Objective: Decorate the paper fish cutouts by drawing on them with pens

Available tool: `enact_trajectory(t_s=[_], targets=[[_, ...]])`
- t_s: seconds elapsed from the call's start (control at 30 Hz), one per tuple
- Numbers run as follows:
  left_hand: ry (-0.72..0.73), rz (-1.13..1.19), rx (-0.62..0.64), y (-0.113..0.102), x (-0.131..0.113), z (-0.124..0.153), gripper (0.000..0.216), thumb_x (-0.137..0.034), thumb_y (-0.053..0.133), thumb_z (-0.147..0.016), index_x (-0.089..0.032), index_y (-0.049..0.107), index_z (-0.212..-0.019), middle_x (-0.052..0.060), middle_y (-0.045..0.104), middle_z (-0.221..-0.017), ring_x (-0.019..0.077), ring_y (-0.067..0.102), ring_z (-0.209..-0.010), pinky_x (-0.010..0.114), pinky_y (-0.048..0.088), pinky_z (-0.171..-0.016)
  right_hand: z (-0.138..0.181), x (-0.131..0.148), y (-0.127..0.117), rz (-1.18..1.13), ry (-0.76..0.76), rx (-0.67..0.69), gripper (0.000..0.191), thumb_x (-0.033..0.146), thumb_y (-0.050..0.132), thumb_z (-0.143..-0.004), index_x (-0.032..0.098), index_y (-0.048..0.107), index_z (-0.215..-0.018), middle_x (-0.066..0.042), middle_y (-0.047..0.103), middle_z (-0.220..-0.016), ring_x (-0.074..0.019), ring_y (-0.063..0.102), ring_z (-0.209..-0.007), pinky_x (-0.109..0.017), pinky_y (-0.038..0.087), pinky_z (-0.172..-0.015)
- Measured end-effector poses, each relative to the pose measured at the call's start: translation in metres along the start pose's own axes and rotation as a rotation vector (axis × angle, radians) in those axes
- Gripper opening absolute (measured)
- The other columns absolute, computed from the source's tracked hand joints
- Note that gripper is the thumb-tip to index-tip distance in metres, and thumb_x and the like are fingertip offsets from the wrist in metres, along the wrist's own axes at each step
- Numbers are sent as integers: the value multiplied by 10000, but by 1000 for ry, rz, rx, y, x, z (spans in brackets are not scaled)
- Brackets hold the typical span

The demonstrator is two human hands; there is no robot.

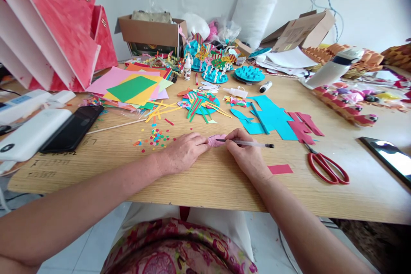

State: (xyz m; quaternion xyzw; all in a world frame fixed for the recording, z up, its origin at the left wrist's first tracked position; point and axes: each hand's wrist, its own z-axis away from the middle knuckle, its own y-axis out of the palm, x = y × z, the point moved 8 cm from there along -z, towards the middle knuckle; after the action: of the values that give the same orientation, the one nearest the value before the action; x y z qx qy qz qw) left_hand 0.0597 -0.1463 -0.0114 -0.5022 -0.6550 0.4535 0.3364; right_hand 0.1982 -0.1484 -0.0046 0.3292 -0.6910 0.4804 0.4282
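Note:
My left hand (183, 151) lies on the wooden table (208, 180), its fingertips pressing down the left edge of a small pink patterned paper piece (217, 140). My right hand (245, 150) is closed round a pen (253, 144) that lies nearly level, its tip touching the pink piece and its other end pointing right. A small red paper rectangle (280, 169) rests just right of my right wrist. Loose coloured confetti dots (156, 138) are scattered left of my left hand.
Red-handled scissors (327, 167) lie to the right, cyan and red paper cutouts (272, 120) behind them. A black phone (73, 128) and white devices sit at left, another phone (390, 157) far right. Coloured paper sheets (131, 90), glue bottles, blue craft discs and cardboard boxes crowd the back.

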Motion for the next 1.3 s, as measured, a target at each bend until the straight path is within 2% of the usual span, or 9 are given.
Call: enact_trajectory(t_s=[0.67,0.9,1.3], targets=[[3,-42,30,-1,-2,-2,342,-49,410,-871,-103,549,-1179,100,595,-1080,199,516,-972,326,443,-894,0,-1,1,2,10,4,39,262,485,-583,226,472,-574,55,467,-500,-112,391,-483,-248,310,-472],[-2,-41,28,-3,-3,-4,309,-35,416,-854,-101,588,-1101,100,610,-1059,193,531,-961,331,451,-893,1,0,0,5,6,-4,31,260,482,-579,230,472,-582,58,463,-493,-114,393,-475,-250,306,-465],[-32,1,40,2,2,-2,326,-46,400,-866,-106,567,-1140,103,597,-1075,195,519,-1003,335,444,-913,1,-1,0,0,-6,13,27,250,492,-581,225,481,-577,57,464,-508,-114,398,-482,-252,309,-476]])
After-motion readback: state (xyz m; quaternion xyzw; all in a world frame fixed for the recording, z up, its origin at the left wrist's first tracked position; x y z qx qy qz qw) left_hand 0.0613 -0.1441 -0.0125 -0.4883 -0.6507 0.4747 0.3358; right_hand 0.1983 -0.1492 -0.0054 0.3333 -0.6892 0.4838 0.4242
